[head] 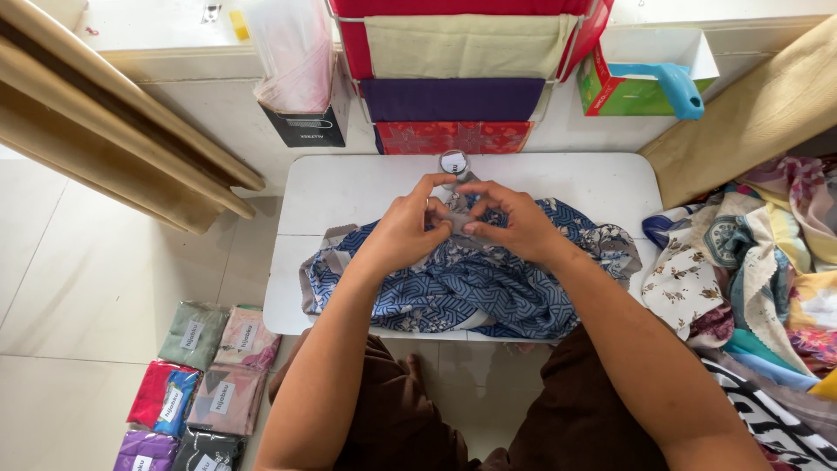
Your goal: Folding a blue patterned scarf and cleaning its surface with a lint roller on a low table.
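A blue patterned cloth (471,288) lies bunched on a small white table (349,187). My left hand (403,228) and my right hand (514,222) meet above the cloth's far edge, fingertips pinched together on a small grey piece between them. A roll of tape (454,163) with a white label stands just beyond my fingers. What exactly the fingers pinch is partly hidden.
Folded fabrics in red, beige and purple hang on a rack (453,78) behind the table. A green box with a blue handle (649,83) sits at the back right. Loose patterned cloths (750,262) pile up on the right. Several packed, labelled fabric bundles (205,384) lie on the floor at left.
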